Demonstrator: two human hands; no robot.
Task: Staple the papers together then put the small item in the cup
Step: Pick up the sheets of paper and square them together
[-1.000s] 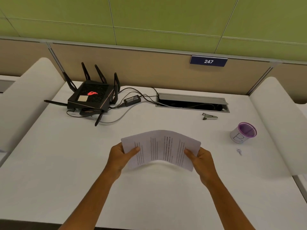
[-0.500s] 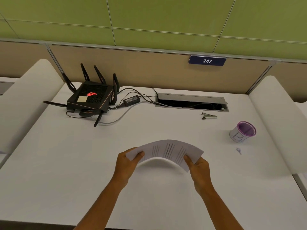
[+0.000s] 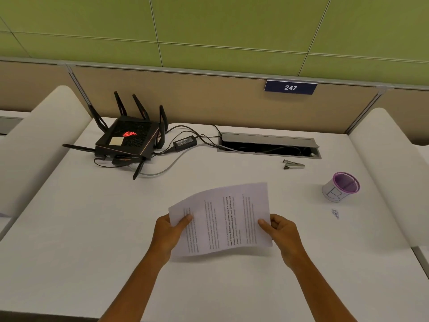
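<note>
I hold the printed papers (image 3: 222, 219) above the white desk (image 3: 92, 228), near its middle. My left hand (image 3: 168, 233) grips their left edge, thumb on top. My right hand (image 3: 282, 231) pinches their right edge. The sheets face up, slightly bowed. A small grey stapler (image 3: 293, 164) lies on the desk at the back right, apart from both hands. A white cup with a purple rim (image 3: 340, 187) stands at the far right. A tiny dark item (image 3: 335, 214) lies on the desk just in front of the cup.
A black router with antennas (image 3: 128, 141) and its power brick (image 3: 185, 142) with cables sit at the back left. An open cable tray (image 3: 269, 146) is set into the desk's rear. White curved dividers (image 3: 390, 173) flank both sides.
The papers were tilted edge-on and bowed half a second ago; now they are turned flatter with the printed face up. Both hands kept their hold.
</note>
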